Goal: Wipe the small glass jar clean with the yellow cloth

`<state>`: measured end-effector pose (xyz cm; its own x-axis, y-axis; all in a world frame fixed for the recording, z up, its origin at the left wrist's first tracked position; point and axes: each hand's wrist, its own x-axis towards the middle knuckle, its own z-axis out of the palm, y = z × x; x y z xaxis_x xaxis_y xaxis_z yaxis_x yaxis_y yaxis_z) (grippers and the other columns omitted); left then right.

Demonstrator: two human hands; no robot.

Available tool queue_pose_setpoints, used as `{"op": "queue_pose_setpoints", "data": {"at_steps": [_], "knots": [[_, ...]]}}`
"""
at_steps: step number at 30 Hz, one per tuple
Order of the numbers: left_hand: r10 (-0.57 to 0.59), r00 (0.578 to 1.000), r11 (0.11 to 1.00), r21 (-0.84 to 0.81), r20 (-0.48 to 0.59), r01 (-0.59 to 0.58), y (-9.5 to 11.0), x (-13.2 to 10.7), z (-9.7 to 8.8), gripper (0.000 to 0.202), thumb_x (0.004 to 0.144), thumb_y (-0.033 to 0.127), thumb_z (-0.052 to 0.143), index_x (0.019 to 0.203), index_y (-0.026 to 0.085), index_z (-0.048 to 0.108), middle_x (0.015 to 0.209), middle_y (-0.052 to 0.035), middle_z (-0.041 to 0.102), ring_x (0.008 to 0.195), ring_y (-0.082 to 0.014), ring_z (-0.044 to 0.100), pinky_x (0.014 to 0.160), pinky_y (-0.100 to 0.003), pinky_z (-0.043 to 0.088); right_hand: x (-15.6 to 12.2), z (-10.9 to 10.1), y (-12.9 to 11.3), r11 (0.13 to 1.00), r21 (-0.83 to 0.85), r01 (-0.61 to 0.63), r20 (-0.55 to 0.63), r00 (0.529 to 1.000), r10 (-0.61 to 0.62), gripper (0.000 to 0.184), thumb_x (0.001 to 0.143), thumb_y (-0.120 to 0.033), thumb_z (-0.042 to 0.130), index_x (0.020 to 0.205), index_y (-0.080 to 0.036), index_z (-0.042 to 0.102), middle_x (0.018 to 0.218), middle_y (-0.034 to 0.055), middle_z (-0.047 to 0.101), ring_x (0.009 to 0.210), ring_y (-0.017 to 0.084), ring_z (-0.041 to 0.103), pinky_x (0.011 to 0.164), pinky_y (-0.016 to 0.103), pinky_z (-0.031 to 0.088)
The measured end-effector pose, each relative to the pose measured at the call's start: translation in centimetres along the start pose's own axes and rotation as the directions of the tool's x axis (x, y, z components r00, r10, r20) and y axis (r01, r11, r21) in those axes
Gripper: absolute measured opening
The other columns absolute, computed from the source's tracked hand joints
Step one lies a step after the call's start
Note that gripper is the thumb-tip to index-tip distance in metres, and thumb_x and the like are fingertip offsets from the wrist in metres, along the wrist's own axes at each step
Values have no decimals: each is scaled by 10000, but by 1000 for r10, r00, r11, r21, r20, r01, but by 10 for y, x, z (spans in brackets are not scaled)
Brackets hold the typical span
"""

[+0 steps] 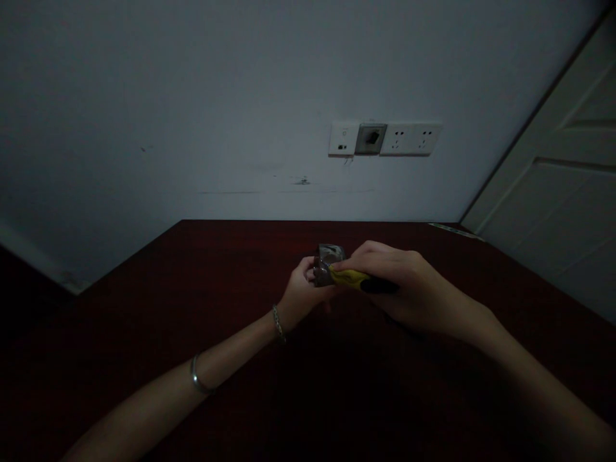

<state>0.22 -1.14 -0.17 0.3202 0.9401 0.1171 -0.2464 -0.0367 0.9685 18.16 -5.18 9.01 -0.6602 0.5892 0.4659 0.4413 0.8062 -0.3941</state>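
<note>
Both hands meet above the middle of a dark red-brown table (202, 308). My left hand (301, 292) is closed around the silvery round head (327, 262) of a small torch-like object. My right hand (399, 282) is wrapped over its yellow and black body (359, 280), fingers curled on top. The object is held level a little above the table. Two bracelets sit on my left wrist and forearm. The room is dim, so fine detail of the object is hard to make out.
A pale wall rises behind the table with a row of white sockets (385, 139) and one grey plate among them. A white panelled door (563, 186) stands at the right. The table's far edge runs along the wall.
</note>
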Motion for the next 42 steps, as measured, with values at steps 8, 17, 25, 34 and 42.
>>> {"op": "queue_pose_setpoints", "data": {"at_steps": [8,17,25,34,42], "knots": [[-5,1000,1000,9,-6,5,1,2,-3,620,547,246,836,1001,161,423,798,5,633,437,-59,546,343,-173,452,-1,-4,3,999,19,-50,-117,992,52,289,833,-97,592,1076,-235,667,957,36,689,862,160,647,732,274,528],[-82,994,996,-20,67,83,13,-13,8,595,583,275,811,1042,131,462,878,-52,662,429,-62,549,362,-203,461,5,0,23,998,13,-60,-357,932,60,303,871,-215,593,1169,-238,639,1184,77,670,1081,235,621,923,435,499],[-41,998,997,-57,37,43,16,-16,8,507,636,349,783,997,137,498,787,11,615,388,-47,514,347,-199,437,2,1,16,999,25,-22,-16,1000,23,736,805,-229,672,1452,-280,324,1491,87,394,1360,252,378,1094,498,351],[-110,988,992,-52,110,117,21,-21,9,524,654,450,758,989,143,498,634,11,621,424,-114,587,406,-226,491,3,20,24,999,-35,33,-68,997,-36,1056,673,-254,784,1496,-304,125,1574,114,168,1428,295,216,1129,522,277],[-156,973,987,-3,171,159,27,-23,10,585,664,519,719,1032,127,488,683,-17,635,487,-152,642,409,-225,486,3,27,30,999,20,28,-154,988,-25,1027,688,-271,774,1493,-299,139,1547,109,241,1388,315,305,1110,531,323]]}}
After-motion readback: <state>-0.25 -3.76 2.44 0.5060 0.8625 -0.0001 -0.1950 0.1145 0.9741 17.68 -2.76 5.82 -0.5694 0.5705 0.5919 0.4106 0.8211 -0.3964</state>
